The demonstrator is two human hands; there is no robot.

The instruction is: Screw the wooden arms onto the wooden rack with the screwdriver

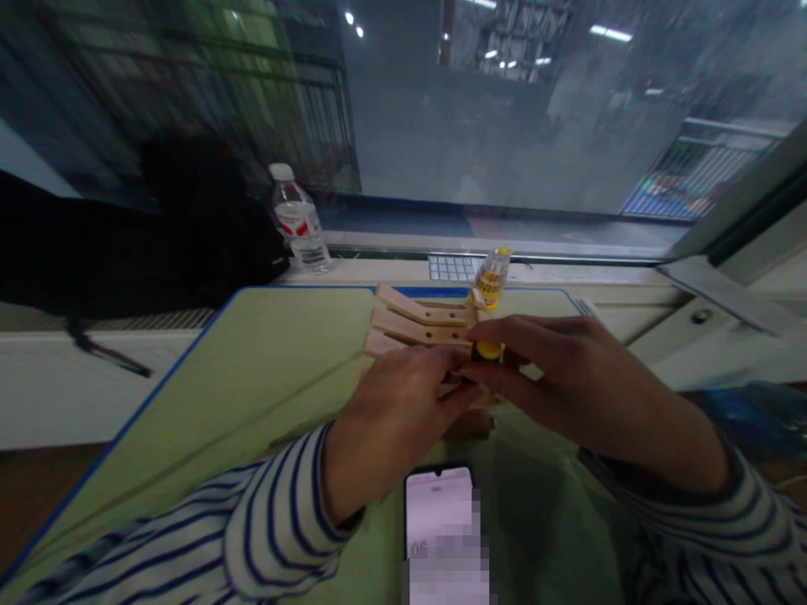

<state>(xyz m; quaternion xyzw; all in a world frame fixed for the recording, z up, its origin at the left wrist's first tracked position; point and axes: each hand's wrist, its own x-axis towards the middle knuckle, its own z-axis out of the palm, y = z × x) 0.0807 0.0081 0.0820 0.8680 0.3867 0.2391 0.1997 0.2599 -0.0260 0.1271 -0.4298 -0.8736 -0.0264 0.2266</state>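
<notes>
Pale wooden slats with drilled holes (435, 318), bent at an angle, form a small assembly over the table in front of me. My right hand (567, 370) pinches a short yellow-and-black handle (487, 349), like the end of a stubby screwdriver, between thumb and fingers. Its tip is hidden. My left hand (400, 395) is closed at the near side of the slats, its fingertips close under the handle. What those fingers grip is covered by the hand. Below, a wooden block (470, 427) of the same assembly shows partly.
A lit phone (440, 512) lies on the green table (277, 361) nearest me. On the sill by the window stand a water bottle (299, 223) and a small yellow-capped bottle (492, 277). Black cloth (126, 260) lies at the left.
</notes>
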